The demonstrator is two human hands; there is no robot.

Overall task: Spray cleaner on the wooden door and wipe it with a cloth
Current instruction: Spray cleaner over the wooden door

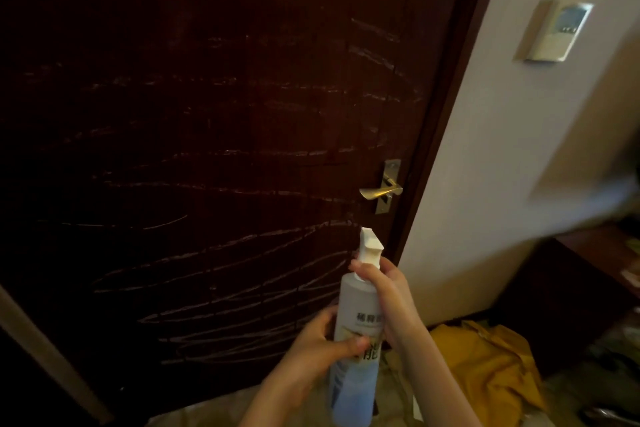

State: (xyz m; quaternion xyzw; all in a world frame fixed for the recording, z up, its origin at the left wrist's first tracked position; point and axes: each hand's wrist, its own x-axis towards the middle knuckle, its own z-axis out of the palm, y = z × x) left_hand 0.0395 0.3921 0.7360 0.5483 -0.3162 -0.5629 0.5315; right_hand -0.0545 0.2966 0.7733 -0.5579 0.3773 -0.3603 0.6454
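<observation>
Dark wooden door [207, 115] fills the view left of the brass door handle [381, 191]. Pale chalky streaks run across the door, left of and below the handle. Pale wall [485, 149] lies right of the handle, with a small control panel [557, 32] up and to the right.

Spray bottle [358, 305] is directly below the handle and close to the door face. Its long axis is near upright, with the white nozzle head [370, 245] on top, just under the handle, seeming to aim at the door.

Right grip [388, 291] is clamped around the bottle neck below the nozzle head, fingers at the trigger side; it is the nearer one to the handle. Left grip [322, 343] is wrapped on the lower bottle body, thumb across the label, steadying it.

The bottle is translucent and looks pale inside; I cannot tell the fill level.

Yellow cloth [485, 364] lies crumpled on the floor, down and right of the handle, held by neither grip. Dark cabinet [571, 288] stands far right of the handle.

Judgement: this is the spray step; wiping looks not yet started. The next move turns on the nozzle facing the streaked patch left of the handle.
</observation>
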